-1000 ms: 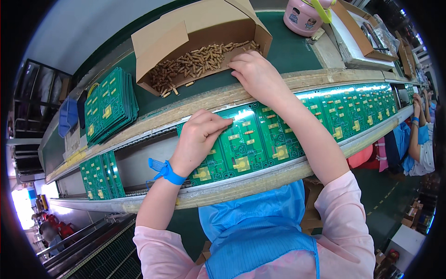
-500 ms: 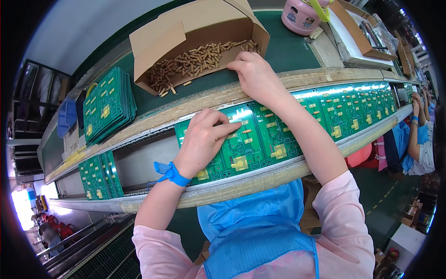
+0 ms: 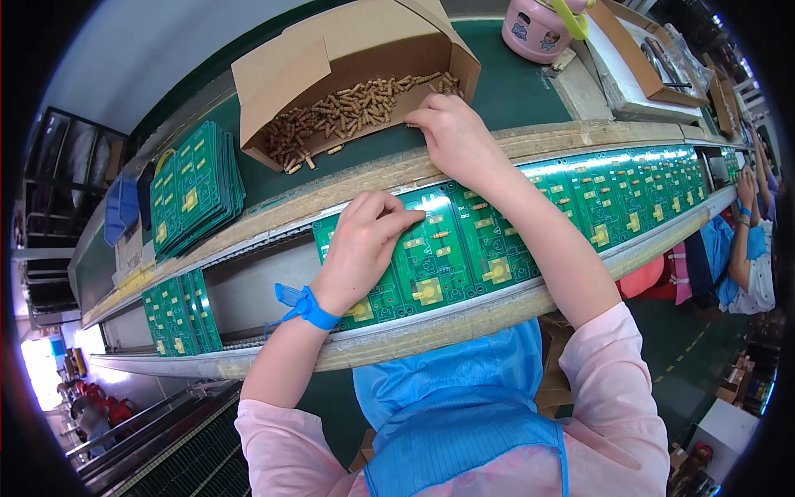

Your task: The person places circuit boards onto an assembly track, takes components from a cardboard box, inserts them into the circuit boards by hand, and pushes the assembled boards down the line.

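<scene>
A green circuit board panel (image 3: 451, 257) lies on the conveyor line in front of me. My left hand (image 3: 364, 244), with a blue strap at the wrist, rests on the panel's left part, and its fingertips press a small tan part near the upper edge. My right hand (image 3: 451, 137) reaches over the wooden rail to the mouth of an open cardboard box (image 3: 348, 62) full of small tan components (image 3: 348, 112), fingers curled at the loose parts. What the right hand holds is hidden.
More green panels (image 3: 638, 195) run along the line to the right, and one (image 3: 178, 311) sits to the left. A stack of green boards (image 3: 195, 186) lies on the green shelf. A pink pot (image 3: 542, 29) stands at the back. Another worker's arm (image 3: 745, 240) is at the far right.
My left hand has slid right across the panel, with its fingers now pointing at the upper edge. My right hand has stayed at the box mouth.
</scene>
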The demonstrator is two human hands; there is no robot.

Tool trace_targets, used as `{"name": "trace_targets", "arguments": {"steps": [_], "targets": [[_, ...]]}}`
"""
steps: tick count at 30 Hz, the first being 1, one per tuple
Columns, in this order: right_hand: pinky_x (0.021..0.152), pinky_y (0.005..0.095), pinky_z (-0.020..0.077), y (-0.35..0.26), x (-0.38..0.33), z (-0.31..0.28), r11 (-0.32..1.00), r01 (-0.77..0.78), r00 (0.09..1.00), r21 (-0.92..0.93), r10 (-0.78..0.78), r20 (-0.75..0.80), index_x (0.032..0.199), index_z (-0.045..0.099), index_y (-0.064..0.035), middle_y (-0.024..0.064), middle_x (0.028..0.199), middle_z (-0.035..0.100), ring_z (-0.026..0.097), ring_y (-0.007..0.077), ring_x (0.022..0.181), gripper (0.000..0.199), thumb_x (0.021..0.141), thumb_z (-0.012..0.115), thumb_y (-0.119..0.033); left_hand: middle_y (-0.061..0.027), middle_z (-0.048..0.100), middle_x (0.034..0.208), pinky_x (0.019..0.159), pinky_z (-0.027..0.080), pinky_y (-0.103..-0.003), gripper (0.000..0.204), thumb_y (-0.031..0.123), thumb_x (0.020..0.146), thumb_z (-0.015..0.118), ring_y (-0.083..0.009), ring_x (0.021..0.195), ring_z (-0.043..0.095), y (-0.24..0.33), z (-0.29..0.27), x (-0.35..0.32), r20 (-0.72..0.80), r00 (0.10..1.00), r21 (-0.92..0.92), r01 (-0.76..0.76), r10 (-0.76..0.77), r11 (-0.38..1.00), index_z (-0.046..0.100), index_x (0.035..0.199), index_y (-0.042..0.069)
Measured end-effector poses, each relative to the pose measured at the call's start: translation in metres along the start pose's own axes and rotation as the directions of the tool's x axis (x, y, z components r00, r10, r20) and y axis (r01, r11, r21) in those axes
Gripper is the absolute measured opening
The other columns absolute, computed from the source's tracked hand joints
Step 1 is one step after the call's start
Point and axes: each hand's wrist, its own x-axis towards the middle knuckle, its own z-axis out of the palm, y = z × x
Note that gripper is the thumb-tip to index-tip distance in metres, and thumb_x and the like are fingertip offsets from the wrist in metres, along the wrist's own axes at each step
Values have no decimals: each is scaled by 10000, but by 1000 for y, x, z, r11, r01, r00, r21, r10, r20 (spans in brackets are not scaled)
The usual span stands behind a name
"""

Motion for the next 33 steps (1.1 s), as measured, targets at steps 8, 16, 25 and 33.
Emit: {"name": "trace_targets", "arguments": {"steps": [8, 16, 25, 33], "targets": [[829, 420, 500, 4, 1, 3, 999, 39, 998, 29, -37, -54, 980, 710, -14, 140, 933, 631, 597, 340, 931, 209, 813, 597, 37, -116, 620, 956, 829, 485, -384, 128, 27, 850, 659, -304, 940, 592, 1, -5, 0, -49, 987, -155, 141, -150, 978, 671, 977, 16], [919, 399, 493, 4, 0, 1, 1000, 8, 1000, 16, -8, 19, 1013, 712, -17, 135, 979, 633, 582, 327, 1011, 317, 733, 587, 63, -114, 651, 907, 784, 503, -379, 111, 27, 821, 697, -299, 885, 616, -4, -6, -1, -36, 996, -128, 75, -80, 989, 676, 927, 3], [852, 420, 499, 7, -1, 4, 998, 46, 998, 45, -44, -52, 979, 703, -4, 144, 937, 633, 592, 343, 951, 215, 805, 585, 43, -104, 667, 878, 749, 502, -371, 110, 27, 806, 710, -282, 834, 622, 0, -5, 2, -59, 990, -119, 120, -128, 986, 693, 913, 7], [869, 418, 496, 6, 0, 3, 999, 16, 1000, 30, -16, -16, 1000, 700, -11, 143, 954, 632, 583, 340, 979, 241, 801, 578, 51, -106, 685, 870, 743, 502, -332, 121, -1, 802, 714, -257, 812, 639, 1, -6, 3, -58, 991, -117, 115, -123, 986, 715, 923, 4]]}}
